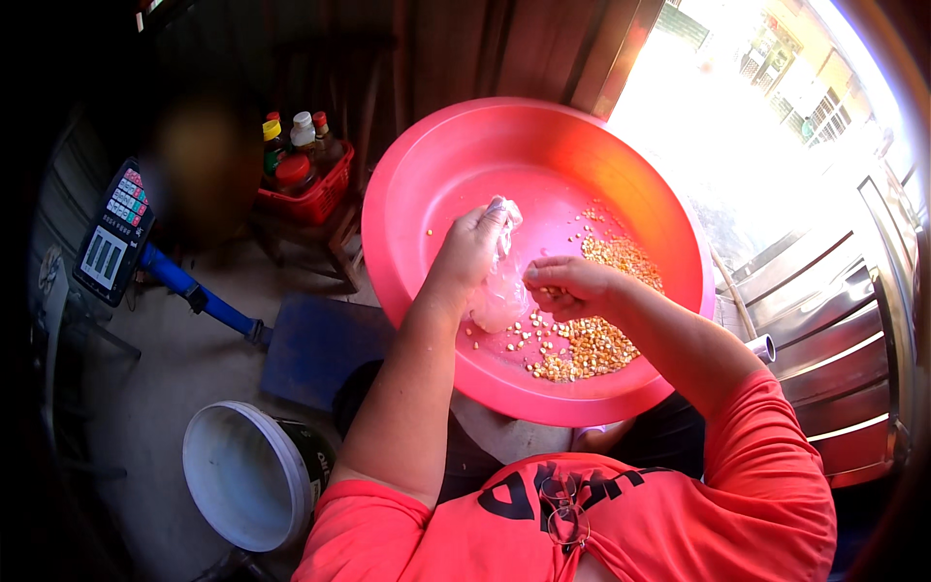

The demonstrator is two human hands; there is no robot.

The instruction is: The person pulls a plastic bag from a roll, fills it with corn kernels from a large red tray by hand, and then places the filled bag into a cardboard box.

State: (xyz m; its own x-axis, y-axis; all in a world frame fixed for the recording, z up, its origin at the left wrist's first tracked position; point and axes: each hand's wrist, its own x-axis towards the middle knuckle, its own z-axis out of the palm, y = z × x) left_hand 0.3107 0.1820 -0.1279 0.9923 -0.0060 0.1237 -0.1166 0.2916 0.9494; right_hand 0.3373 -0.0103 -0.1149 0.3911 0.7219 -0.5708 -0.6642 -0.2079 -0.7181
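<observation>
A large round red plastic basin stands in front of me, with yellow corn kernels spread over the right and near part of its bottom. Over the basin, my left hand is closed on the gathered top of a thin clear plastic bag, which hangs down toward the basin floor. What the bag contains, if anything, is hard to make out. Just to its right, my right hand is closed with fingers curled, and a few corn kernels show between them. Loose kernels lie scattered below that hand.
A white bucket is at the lower left. Behind it is a platform scale with a blue plate and a tilted display. A red basket of bottles and jars rests on a wooden stool. Metal slats line the right side.
</observation>
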